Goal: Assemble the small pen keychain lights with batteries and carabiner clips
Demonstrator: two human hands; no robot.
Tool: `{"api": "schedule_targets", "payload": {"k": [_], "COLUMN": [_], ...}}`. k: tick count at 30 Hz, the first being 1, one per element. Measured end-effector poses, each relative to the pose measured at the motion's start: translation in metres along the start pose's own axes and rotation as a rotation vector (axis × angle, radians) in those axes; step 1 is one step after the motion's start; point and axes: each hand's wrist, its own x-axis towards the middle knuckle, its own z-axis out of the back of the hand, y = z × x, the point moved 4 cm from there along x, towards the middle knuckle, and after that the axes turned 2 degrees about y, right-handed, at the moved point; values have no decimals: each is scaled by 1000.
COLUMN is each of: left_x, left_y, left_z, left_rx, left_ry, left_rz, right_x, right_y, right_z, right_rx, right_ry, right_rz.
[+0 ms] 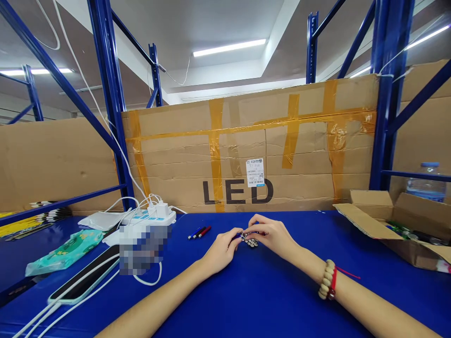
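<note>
My left hand [222, 249] and my right hand [270, 233] meet over the middle of the blue tabletop, thumb and fingers of each pinched together. Between them is a small shiny silver piece [251, 242] that looks like a cluster of round metal links or beads. Fingers cover part of it, so its exact kind is unclear. Both hands' fingertips are on its upper left end, while the rest hangs or lies below my right fingers. To the left of my left hand lie several slim short cylinders [199, 233], blue, black and red with silver ends.
A white power strip [165, 218] with plugs and cables stands at left, near a phone [84, 274] and a green plastic packet [70, 251]. An open cardboard box [398, 251] holding small items stands at right. A cardboard wall [183, 164] and blue posts [384, 117] bound the back.
</note>
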Motion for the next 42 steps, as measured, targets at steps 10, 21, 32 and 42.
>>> {"api": "schedule_targets", "payload": {"k": [10,21,32,42], "left_x": [-2,-9,-7,-5], "left_y": [-11,-3,-6,-4], "left_z": [0,-4,-3,-4], "left_rx": [8,-43,-78,-7], "left_ry": [44,31,46,96], "left_rz": [-44,-3,3,14], "right_x": [-1,-3,-2,1], "right_y": [0,0,-12,-7], "right_z": [4,-5,-12,-8], "right_rx": [-22,169,262,185], "right_ry": [14,34,69,80], "right_rz": [75,-105,-265,-260]}}
